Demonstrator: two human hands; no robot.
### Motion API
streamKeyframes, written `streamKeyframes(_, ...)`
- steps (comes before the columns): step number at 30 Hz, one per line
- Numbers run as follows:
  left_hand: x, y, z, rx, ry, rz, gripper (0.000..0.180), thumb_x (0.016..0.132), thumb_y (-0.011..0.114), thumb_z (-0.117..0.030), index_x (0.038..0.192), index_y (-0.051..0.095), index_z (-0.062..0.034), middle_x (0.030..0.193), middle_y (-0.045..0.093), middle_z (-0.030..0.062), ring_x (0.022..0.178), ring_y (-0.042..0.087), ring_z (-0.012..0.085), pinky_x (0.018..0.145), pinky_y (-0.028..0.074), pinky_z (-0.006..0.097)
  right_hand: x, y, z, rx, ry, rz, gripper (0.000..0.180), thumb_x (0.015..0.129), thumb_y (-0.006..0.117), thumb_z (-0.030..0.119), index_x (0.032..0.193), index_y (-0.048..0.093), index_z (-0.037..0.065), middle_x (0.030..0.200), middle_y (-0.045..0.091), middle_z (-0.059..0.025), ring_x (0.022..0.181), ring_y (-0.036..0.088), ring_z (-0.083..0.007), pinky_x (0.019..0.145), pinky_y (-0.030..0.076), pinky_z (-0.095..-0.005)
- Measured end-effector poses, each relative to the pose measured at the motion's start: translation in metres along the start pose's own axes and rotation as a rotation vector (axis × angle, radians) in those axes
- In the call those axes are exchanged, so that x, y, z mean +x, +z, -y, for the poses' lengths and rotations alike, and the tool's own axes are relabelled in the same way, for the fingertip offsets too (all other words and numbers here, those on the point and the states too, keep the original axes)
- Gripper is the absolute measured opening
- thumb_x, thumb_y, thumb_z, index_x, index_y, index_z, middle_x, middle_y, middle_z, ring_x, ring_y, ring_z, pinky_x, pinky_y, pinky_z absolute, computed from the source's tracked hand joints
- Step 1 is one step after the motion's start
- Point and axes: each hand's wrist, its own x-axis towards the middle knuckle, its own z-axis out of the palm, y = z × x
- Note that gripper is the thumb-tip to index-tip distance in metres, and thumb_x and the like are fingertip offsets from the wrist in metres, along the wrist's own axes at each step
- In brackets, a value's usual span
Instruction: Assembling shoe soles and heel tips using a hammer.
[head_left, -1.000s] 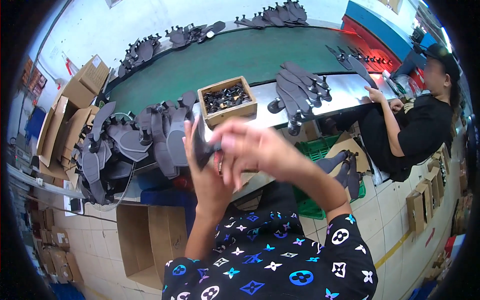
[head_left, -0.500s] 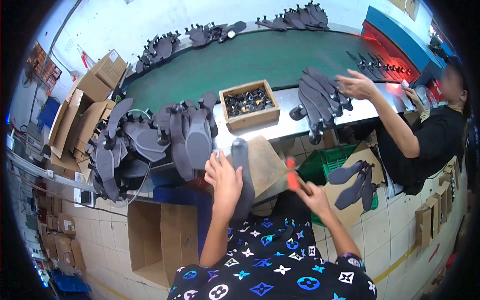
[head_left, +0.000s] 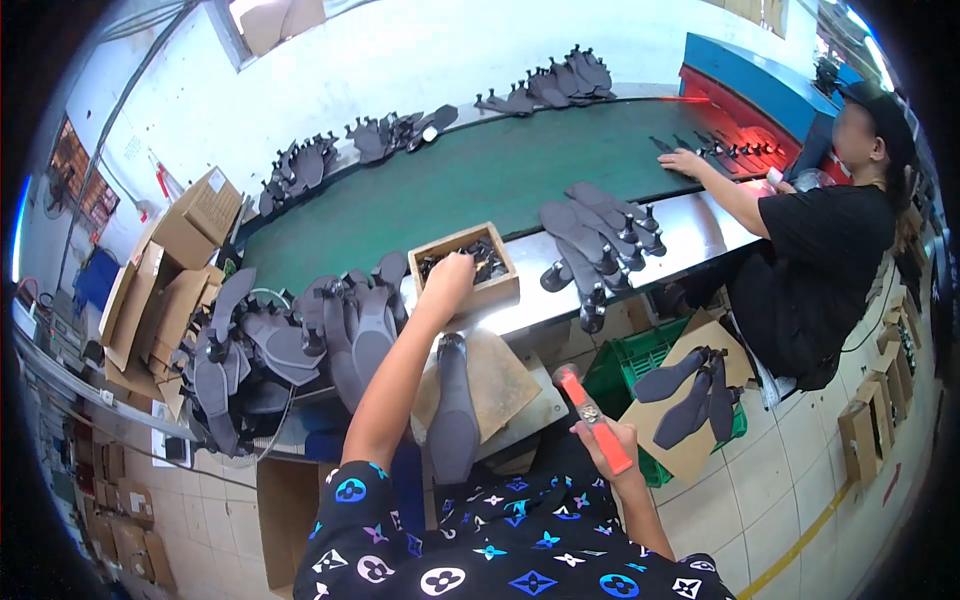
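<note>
- Your left hand [head_left: 452, 276] reaches into the wooden box [head_left: 466, 268] of small dark fittings beside the green belt; its fingers curl downward, their hold hidden. Pinch one piece only.
- Keep your right hand [head_left: 603, 440] closed around the red-handled tool [head_left: 591, 417], near the grey sole [head_left: 455, 412] lying on the board.

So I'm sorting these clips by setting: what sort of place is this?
Most likely a shoe factory assembly line. Dark shoe soles lie in batches beside a long green conveyor belt, a wooden box of small parts sits at the left hand, and a co-worker works further along.
</note>
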Motion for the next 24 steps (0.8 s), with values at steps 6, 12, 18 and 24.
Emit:
streamKeyframes(6,-0.059,-0.047,-0.042,-0.094,0.405,-0.648,0.015,0.086,0.067,-0.006,0.098,0.061,0.0006,0.093,0.066,0.0158,0.085,0.066,0.0320,0.074,0.056,0.040,0.046,0.000,0.028,0.201,-0.025,-0.059,0.018,0.095,0.068,0.016,0.088,0.070,0.000,0.064,0.063,-0.0020,0.055,0.059,-0.0095,0.053,0.046,-0.0267)
streamKeyframes(12,-0.171,-0.106,-0.087,0.019,0.867,-0.997,0.024,0.079,0.077,-0.002,0.100,0.065,0.0013,0.098,0.064,0.0107,0.083,0.065,0.0231,0.069,0.058,0.032,0.096,0.006,0.108,0.582,-0.059,0.123,0.030,0.096,0.069,0.024,0.111,0.063,-0.002,0.084,0.070,-0.0085,0.048,0.047,-0.0018,0.042,0.036,-0.0177)
streamKeyframes(18,-0.203,-0.118,-0.088,0.017,1.007,-0.935,0.021,0.080,0.077,-0.006,0.098,0.067,0.0002,0.101,0.064,0.0110,0.088,0.064,0.0219,0.072,0.060,0.032,0.093,0.029,0.123,0.619,0.005,0.313,0.022,0.093,0.072,0.015,0.105,0.068,-0.003,0.093,0.071,-0.0102,0.051,0.052,-0.0024,0.042,0.037,-0.0177)
streamKeyframes(24,-0.201,-0.063,-0.067,-0.319,0.366,-0.834,0.033,0.083,0.079,-0.014,0.108,0.065,0.0027,0.111,0.064,0.0153,0.095,0.064,0.0301,0.082,0.056,0.040,0.103,0.044,0.116,0.518,0.099,0.278,0.019,0.093,0.070,0.011,0.105,0.071,-0.003,0.103,0.073,-0.0107,0.096,0.067,-0.0162,0.088,0.052,-0.0316)
